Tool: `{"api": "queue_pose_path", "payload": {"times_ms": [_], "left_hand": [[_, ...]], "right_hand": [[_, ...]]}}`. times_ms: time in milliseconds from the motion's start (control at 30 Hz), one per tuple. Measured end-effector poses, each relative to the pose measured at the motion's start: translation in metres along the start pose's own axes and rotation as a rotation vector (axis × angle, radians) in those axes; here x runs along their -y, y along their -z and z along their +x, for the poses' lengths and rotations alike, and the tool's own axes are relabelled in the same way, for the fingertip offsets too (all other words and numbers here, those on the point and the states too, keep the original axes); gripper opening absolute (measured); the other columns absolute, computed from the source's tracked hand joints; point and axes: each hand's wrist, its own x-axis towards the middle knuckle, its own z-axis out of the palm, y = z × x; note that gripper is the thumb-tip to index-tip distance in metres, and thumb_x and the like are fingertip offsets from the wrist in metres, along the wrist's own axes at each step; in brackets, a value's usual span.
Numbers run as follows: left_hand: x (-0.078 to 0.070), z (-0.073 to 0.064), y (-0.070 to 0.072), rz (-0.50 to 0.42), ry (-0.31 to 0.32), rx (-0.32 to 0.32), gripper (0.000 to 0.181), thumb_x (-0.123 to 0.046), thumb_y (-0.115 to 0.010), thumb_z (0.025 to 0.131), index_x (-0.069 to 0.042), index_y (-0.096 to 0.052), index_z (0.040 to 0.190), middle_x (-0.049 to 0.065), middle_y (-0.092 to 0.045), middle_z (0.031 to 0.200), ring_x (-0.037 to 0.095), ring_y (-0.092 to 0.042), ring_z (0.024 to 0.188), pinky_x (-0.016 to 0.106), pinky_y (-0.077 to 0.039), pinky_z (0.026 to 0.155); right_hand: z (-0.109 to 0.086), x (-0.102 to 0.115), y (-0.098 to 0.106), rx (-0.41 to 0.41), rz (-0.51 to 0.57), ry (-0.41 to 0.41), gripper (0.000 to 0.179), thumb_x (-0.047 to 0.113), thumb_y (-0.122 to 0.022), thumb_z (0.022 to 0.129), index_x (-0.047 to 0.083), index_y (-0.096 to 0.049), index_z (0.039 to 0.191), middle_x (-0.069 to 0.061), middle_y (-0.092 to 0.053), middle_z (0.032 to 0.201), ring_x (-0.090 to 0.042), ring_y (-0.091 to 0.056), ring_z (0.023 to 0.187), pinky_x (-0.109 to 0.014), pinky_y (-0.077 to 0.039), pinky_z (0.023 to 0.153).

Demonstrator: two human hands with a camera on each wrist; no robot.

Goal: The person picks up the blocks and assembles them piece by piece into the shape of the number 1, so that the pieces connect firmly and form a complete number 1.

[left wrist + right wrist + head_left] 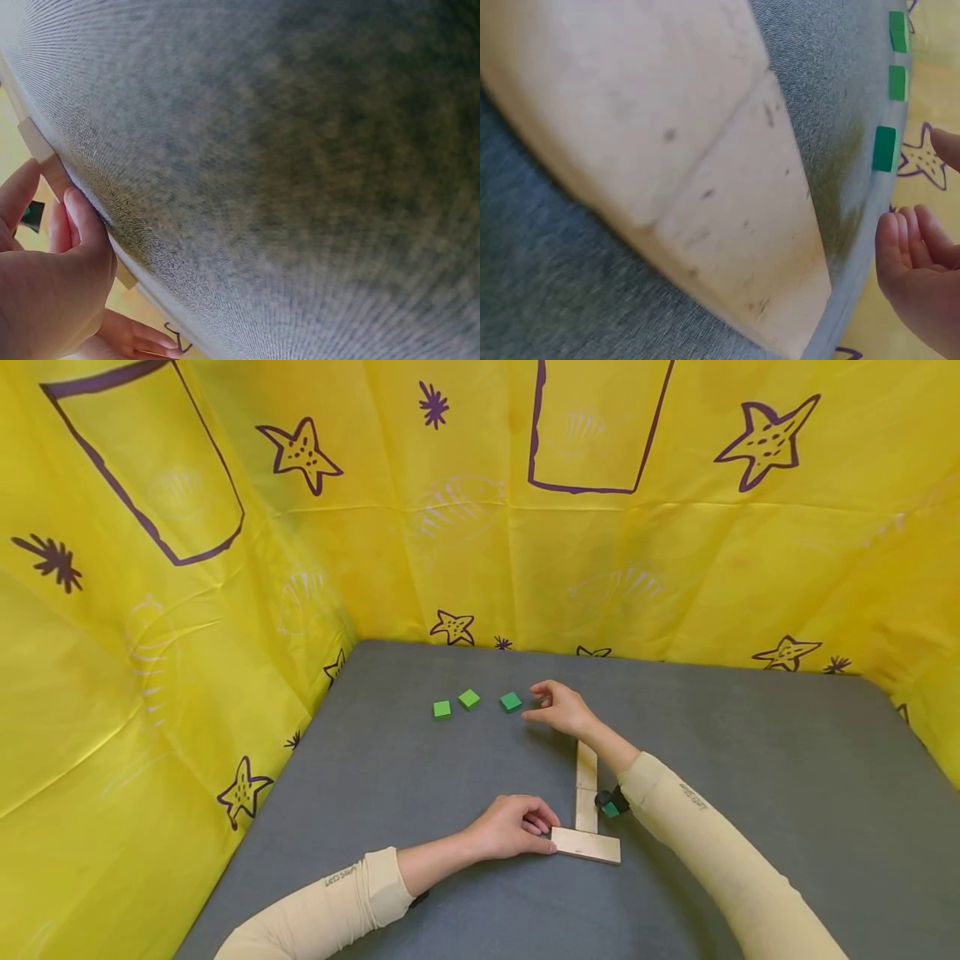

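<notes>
Set on the grey tabletop point(337, 793), with two wooden planks point(587, 810) aligned end to end, seemingly for a straight run. Pinching the crosswise plank point(592, 845) by its left end with the left hand point(510, 828), probably for steadiness. Holding nothing in the right hand point(564, 708), with thumb and fingers parted just beside the dark green cube point(511, 702).

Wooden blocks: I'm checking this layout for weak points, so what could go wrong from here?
The left hand pinches one end of the nearest wooden block, so a tug might skew it. The right forearm hangs near the far end of the two wooden blocks beyond and could bump them if lowered. The right hand, beside the dark green block, may nudge it.
</notes>
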Motion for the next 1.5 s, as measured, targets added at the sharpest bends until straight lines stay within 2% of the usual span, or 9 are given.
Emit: {"api": "queue_pose_path", "payload": {"times_ms": [333,1000,1267,1500], "left_hand": [[0.0,0.001,0.0,-0.003,0.011,0.005,0.022,-0.006,-0.083,0.077,-0.007,-0.072,0.096,-0.005,-0.067,0.085,0.002,-0.061,0.077,0.014,-0.051,0.071],[0.001,0.0,0.001,-0.014,0.0,0.011,0.022,-0.005,-0.082,0.077,-0.007,-0.072,0.097,-0.004,-0.068,0.086,0.004,-0.063,0.078,0.015,-0.051,0.072],[-0.001,-0.002,0.002,-0.002,-0.038,0.01,0.022,-0.004,-0.082,0.077,-0.004,-0.072,0.097,0.002,-0.069,0.087,0.008,-0.064,0.079,0.014,-0.051,0.071],[-0.001,-0.002,0.001,-0.006,-0.037,0.002,0.022,-0.003,-0.082,0.077,-0.004,-0.072,0.096,0.0,-0.069,0.086,0.004,-0.063,0.078,0.014,-0.051,0.072]], "right_hand": [[0.012,0.007,-0.008,0.01,-0.059,0.005,0.055,0.021,-0.077,0.084,-0.003,-0.055,0.128,-0.019,-0.061,0.122,-0.031,-0.056,0.105,-0.042,-0.047,0.089],[0.029,0.007,-0.021,0.013,-0.093,-0.057,0.054,0.023,-0.077,0.083,-0.003,-0.057,0.126,-0.018,-0.06,0.121,-0.031,-0.056,0.108,-0.041,-0.045,0.093],[0.032,0.008,-0.027,0.0,-0.115,-0.023,0.052,0.021,-0.077,0.084,-0.004,-0.057,0.124,-0.019,-0.06,0.119,-0.032,-0.056,0.106,-0.04,-0.045,0.093],[0.033,0.009,-0.03,-0.022,-0.14,-0.018,0.052,0.021,-0.078,0.083,-0.004,-0.058,0.124,-0.019,-0.06,0.119,-0.032,-0.056,0.109,-0.04,-0.045,0.094]]}}
